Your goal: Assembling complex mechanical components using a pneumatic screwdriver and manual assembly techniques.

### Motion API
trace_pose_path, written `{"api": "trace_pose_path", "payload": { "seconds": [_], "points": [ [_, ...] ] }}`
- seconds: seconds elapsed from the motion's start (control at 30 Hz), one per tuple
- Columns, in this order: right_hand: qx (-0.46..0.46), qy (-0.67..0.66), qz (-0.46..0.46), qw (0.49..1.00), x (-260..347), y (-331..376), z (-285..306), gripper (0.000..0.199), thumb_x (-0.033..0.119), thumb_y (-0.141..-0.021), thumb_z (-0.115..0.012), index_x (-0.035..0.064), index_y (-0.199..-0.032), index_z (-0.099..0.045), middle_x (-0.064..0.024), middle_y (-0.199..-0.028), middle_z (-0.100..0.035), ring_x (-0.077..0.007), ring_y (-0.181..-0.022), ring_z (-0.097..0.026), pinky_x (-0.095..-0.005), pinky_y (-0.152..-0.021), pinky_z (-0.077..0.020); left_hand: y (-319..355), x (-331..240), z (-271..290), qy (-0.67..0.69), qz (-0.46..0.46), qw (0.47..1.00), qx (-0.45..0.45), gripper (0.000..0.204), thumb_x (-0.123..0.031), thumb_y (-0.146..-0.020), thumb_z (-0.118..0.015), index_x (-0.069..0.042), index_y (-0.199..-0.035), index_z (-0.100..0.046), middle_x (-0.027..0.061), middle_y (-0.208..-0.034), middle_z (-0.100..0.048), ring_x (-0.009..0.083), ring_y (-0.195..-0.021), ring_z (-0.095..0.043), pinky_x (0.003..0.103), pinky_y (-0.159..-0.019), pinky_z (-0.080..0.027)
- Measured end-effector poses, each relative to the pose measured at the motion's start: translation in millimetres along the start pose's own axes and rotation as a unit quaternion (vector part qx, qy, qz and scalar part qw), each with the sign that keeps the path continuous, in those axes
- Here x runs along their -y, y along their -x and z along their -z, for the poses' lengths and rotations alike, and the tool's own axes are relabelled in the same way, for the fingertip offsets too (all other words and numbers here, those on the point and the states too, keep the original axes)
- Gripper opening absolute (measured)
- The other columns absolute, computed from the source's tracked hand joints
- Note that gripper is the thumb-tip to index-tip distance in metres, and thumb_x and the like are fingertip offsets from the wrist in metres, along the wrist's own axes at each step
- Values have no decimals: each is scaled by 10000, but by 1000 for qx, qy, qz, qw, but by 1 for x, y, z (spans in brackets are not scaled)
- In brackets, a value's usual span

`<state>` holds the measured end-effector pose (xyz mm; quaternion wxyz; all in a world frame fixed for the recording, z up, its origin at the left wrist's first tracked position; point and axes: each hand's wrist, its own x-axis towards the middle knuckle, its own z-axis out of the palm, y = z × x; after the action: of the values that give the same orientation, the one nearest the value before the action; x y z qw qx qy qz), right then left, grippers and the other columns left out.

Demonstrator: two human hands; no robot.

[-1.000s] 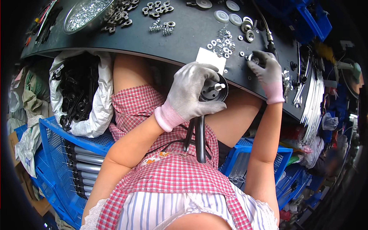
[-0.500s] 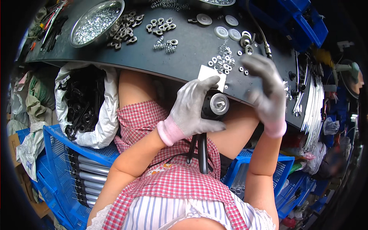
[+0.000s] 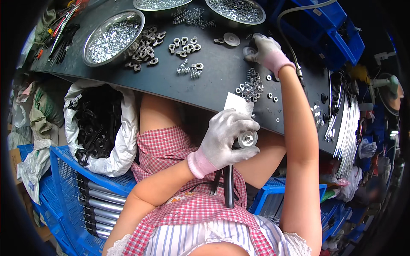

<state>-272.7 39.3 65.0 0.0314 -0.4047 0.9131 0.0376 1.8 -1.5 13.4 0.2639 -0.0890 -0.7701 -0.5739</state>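
Observation:
My left hand, in a grey-coated glove with a pink cuff, is closed around a black tubular part whose round metal end cap with a central stud faces up. Below the hand, two black legs or tubes hang over my lap. My right hand, gloved alike, is stretched out to the far right of the table. Its thumb and fingers are curled around the edge of a translucent white plastic disc. The hand hides whatever lies beneath it. Another such disc lies to its left.
Loose nuts and springs lie beside a white card at the table's edge. Metal eyelets sit further left, near a steel bowl of small fasteners. A white sack of black parts and a blue crate stand left of my legs.
My right hand has gone from beside the black tubular part up to the discs. My left hand keeps its hold, slightly lower in view. The whole view has shifted, showing more of the far bowls.

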Motion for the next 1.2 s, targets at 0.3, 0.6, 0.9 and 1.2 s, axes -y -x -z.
{"api": "trace_pose_path", "payload": {
  "seconds": [0.3,0.6,0.9,1.2],
  "points": [
    [73,-132,-22,988,-5,-17,5,504,281,-734,-805,-42,-1057,-591,-198,-1020,-656,-305,-968,-634,-367,-864,-491,-5,-3,-1,-24,-25,998,-59,463,-267,-627,-816,-115,-1036,-663,111,-1070,-637,309,-954,-617,422,-865,-466],
    [-93,-2,-21,995,32,-10,10,562,336,-774,-768,3,-1185,-580,-195,-1138,-640,-345,-1094,-611,-406,-946,-487,-2,3,-6,-21,-39,996,-83,444,-279,-651,-820,-112,-1033,-668,104,-1025,-651,302,-920,-623,418,-841,-470],
    [-202,10,128,971,26,-10,-17,197,290,-884,-608,119,-873,-705,-70,-916,-679,-278,-884,-677,-408,-774,-538,-1,4,-8,-16,-36,996,-77,443,-273,-647,-822,-110,-1028,-667,98,-996,-652,300,-886,-622,415,-820,-471],
    [-335,-189,261,885,46,190,42,186,52,-703,-748,96,-876,-699,-58,-960,-697,-239,-844,-674,-343,-750,-528,-1,2,-6,-44,-33,995,-82,436,-260,-645,-812,-106,-1025,-665,77,-990,-649,274,-906,-618,407,-806,-476]
  ]
}}
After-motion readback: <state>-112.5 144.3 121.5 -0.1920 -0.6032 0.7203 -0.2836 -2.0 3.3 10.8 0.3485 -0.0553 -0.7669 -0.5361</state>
